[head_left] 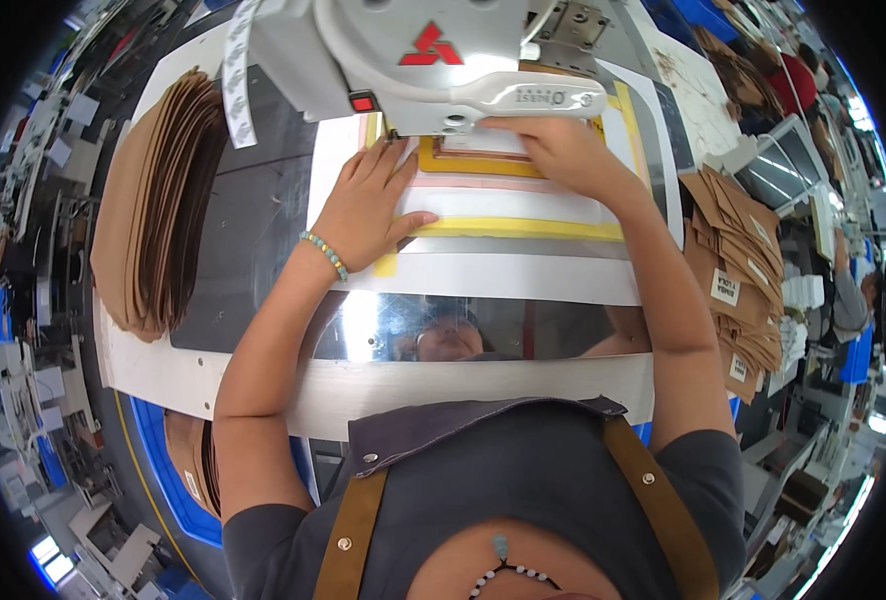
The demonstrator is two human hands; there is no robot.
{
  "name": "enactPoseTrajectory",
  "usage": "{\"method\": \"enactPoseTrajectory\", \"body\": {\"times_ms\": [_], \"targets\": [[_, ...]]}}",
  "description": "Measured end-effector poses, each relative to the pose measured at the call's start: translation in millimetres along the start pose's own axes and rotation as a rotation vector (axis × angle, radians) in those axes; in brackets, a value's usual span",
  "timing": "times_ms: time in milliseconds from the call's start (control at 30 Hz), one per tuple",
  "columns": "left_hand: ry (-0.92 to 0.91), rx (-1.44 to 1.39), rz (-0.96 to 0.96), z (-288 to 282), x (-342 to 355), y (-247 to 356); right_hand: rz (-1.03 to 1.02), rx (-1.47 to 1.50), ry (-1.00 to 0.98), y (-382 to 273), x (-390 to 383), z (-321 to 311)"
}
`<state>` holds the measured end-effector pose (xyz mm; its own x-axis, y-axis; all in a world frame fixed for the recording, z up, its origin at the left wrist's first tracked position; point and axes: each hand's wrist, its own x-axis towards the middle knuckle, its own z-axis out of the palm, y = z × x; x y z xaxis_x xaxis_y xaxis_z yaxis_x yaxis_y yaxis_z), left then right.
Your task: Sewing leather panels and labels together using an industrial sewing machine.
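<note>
My left hand (363, 210) lies with fingers stretched and slightly apart on a white template board (513, 210) with yellow strips (523, 227), its fingertips at the sewing machine head (383, 50). My right hand (573, 155) is at the board’s yellow-orange frame (478, 167), index finger stretched toward the underside of the machine’s white handle (523, 95), the other fingers bent and partly hidden. I cannot see anything gripped in it. A steel plate (483, 335) below the board shows a blurry reflection.
Brown folded pieces form a long stack (148, 200) at the left; labelled brown pieces (733, 280) are piled at the right. Blue bins (178, 500) sit below the table’s pale front edge (473, 395). A co-worker’s grey sleeve (848, 290) shows at the far right, among other workstations.
</note>
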<state>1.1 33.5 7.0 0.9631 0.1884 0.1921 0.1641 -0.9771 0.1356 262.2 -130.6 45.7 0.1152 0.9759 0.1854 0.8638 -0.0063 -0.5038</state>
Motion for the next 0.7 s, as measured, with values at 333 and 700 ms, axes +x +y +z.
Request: {"method": "enactPoseTrajectory", "body": {"times_ms": [333, 700], "targets": [[0.047, 0.132, -0.432, -77.3, -39.8, -109.5, -0.934, 0.601, -0.651, -140.2, -91.8, -165.1], [0.203, 0.502, -0.910, -124.9, -134.3, -260.4, -1.411, 0.693, -0.815, -195.4, -92.9, -149.6]]}}
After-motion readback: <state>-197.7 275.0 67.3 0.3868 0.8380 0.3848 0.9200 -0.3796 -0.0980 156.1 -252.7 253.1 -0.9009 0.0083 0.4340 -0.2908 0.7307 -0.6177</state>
